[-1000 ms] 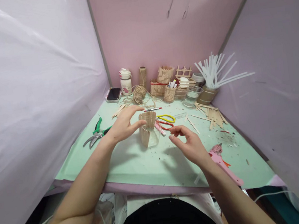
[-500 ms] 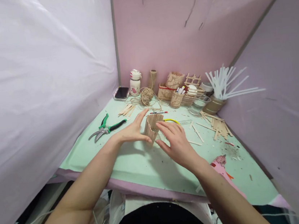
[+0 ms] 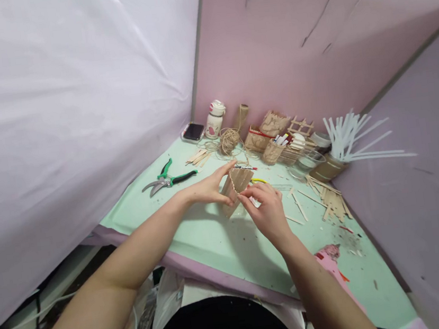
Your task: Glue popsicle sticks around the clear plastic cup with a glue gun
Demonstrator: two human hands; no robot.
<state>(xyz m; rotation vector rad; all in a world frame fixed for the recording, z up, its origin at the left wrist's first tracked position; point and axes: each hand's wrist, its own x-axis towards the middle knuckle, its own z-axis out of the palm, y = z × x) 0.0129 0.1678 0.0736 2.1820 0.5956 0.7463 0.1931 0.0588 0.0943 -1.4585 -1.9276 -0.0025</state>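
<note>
On the far left, a pair of steel pruning shears with green-and-black handles (image 3: 163, 182) lies on the mint-green covered tabletop (image 3: 197, 242), well apart from the work. Next comes the person's bare left hand (image 3: 208, 188), spread wide at the left side of a brown holder of flat wooden sticks (image 3: 242, 179), thumb on the near side, fingers reaching beyond; how firmly it presses cannot be told. The holder sits mid-table between the hands, a pale, wavy, cord-like line (image 3: 233, 181) running along its edge. This calls for a steady left hand, bracing low and broad so that the thin sticks do not flex or the whole piece tip. The right hand (image 3: 267, 206) has thumb and fingertips drawn together at that edge; whether they pinch anything is hidden. Light, short presses with the fingertips would serve better than a hard pull, which could loosen the line. Just beyond, yellow-handled scissors (image 3: 259, 181) show partly; the pink glue gun (image 3: 329, 260) near the right forearm deserves care against an elbow knock.
</note>
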